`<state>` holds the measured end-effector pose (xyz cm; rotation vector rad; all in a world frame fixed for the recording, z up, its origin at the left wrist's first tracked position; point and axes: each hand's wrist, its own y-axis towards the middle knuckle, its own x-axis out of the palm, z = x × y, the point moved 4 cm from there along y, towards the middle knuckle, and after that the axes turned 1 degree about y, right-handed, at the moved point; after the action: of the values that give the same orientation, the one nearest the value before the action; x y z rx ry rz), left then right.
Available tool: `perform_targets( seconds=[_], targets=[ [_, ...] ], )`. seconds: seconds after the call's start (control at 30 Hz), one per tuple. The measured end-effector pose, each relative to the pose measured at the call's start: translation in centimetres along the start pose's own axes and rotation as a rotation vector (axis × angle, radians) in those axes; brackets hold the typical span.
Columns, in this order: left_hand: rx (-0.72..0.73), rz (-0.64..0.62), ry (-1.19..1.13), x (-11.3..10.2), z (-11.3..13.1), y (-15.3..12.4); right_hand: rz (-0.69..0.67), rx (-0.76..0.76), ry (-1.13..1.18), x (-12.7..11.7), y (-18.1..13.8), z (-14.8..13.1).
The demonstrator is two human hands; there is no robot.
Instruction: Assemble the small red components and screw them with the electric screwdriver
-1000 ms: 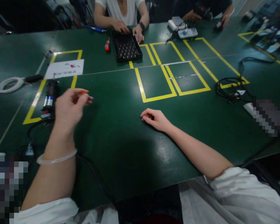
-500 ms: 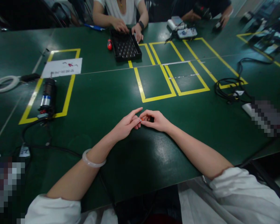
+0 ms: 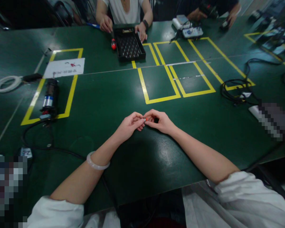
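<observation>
My left hand point(image 3: 131, 126) and my right hand point(image 3: 161, 122) meet above the green table point(image 3: 104, 98), fingertips close together. Pinched between them is a small orange-and-silver piece point(image 3: 145, 119), mostly covered by fingers and too small to name. The left thumb and fingers are closed on its left end. On its right end, the right thumb and forefinger form a pinch. A pale bangle point(image 3: 97, 162) circles my left wrist.
Across the table, a person's hands point(image 3: 140, 31) touch a black tray point(image 3: 131, 57) of small pieces beside a red-handled tool point(image 3: 113, 44). An electric screwdriver point(image 3: 48, 96) lies left, with its cable. Yellow tape marks point(image 3: 162, 99), coiled cable point(image 3: 235, 90) and power strip point(image 3: 192, 32) lie right.
My left forefinger, stretched out before, has curled in toward the small piece. Across the table, the person's one hand has moved from the tray to beside the red-handled tool.
</observation>
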<state>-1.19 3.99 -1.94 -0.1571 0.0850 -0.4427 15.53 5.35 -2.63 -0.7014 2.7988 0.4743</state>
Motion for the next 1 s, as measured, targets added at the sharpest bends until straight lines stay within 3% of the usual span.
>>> perform_targets(
  seconds=[0.37,1.0],
  targets=[
    [0.021,0.027,0.004,-0.01,0.14,-0.16,0.026,0.074,0.099,-0.09,-0.04,-0.18],
    [0.088,0.065,-0.016,-0.17,-0.32,0.04,0.048,-0.061,-0.005,-0.15,0.21,0.02]
  ],
)
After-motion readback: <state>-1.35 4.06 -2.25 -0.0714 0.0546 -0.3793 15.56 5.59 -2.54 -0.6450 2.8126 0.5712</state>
